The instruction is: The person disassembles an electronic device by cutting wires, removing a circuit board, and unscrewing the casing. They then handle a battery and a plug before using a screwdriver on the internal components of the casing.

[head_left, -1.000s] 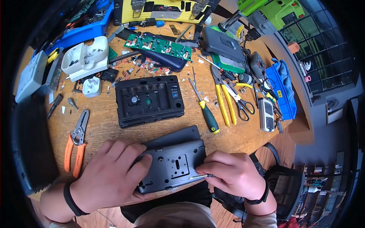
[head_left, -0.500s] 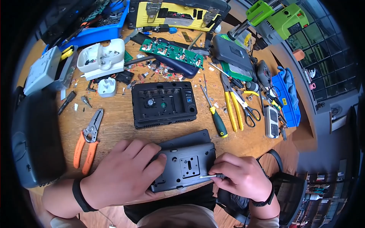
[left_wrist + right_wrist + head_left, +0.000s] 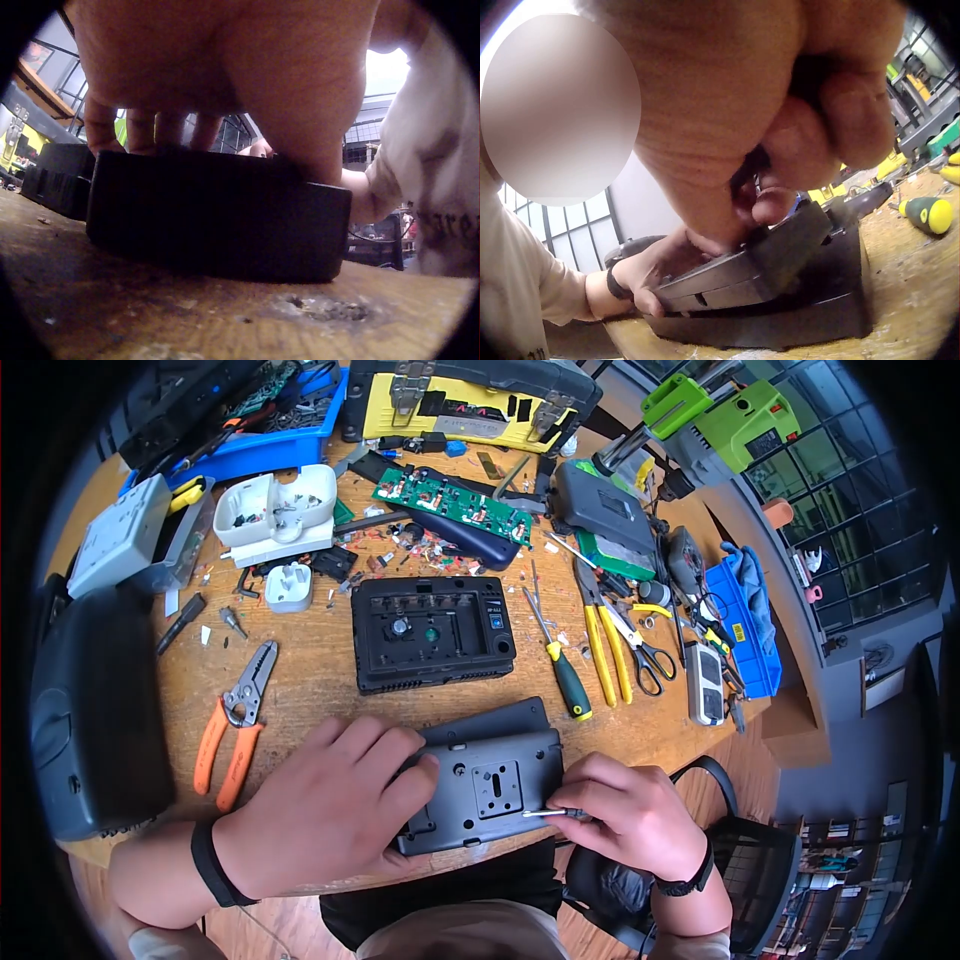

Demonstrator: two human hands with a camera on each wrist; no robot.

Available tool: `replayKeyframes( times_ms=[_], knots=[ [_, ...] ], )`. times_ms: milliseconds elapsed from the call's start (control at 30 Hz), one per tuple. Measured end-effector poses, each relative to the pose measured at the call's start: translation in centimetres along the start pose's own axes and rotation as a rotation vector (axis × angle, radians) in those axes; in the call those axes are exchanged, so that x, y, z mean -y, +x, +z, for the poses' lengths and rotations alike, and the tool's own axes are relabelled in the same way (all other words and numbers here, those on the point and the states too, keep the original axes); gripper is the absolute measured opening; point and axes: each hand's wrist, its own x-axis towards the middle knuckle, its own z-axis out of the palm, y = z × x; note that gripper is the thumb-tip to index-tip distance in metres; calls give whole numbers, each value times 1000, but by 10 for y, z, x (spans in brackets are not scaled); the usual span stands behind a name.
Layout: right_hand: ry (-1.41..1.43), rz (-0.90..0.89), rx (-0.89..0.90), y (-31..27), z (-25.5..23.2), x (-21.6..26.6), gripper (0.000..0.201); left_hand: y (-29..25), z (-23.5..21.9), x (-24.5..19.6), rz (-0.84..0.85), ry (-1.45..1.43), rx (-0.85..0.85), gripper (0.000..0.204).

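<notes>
A black plastic housing with screw holes and a slotted square plate in its upper face lies at the table's near edge, on top of another black casing part. My left hand grips its left end, thumb and fingers over opposite edges. In the left wrist view, the dark side of the casing stands on the wood beneath that palm. Between thumb and fingers my right hand pinches a small screwdriver. Its thin metal shaft points left over the housing's lower right corner.
Another black casing sits just beyond. Wire strippers lie left; a green-yellow screwdriver, yellow-handled pliers and scissors lie right. A green circuit board, scattered scraps and a yellow toolbox are at the back.
The head view has shifted, so the whole scene appears farther right than a second ago. Both hands keep nearly the same places on the housing.
</notes>
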Motion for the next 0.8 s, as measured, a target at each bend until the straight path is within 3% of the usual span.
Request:
replayKeyframes(
  times_ms=[100, 167, 267, 433, 567, 633, 800],
  knots=[
    [21, 61, 28, -5, -8, 3, 16, 1, 0, 0, -9, -13, 13, 79],
    [144, 99, -56, -10, -12, 3, 18, 0, 1, 0, -7, -11, 8, 79],
    [34, 44, -128, -19, -20, -6, 21, 0, 2, 1, 1, -2, -5, 78],
    [-100, 207, 7, -26, -41, 11, 23, 0, 2, 0, 2, 19, -16, 78],
    [-42, 133, -80, -36, -37, 6, 24, 0, 4, 0, 8, 35, -28, 77],
    [-108, 86, 70, -33, -46, 11, 23, 0, 4, 1, 7, 42, -30, 77],
    [-128, 20, 38, -30, -46, 17, 22, 0, 3, 0, 11, 35, -28, 76]
  ],
)
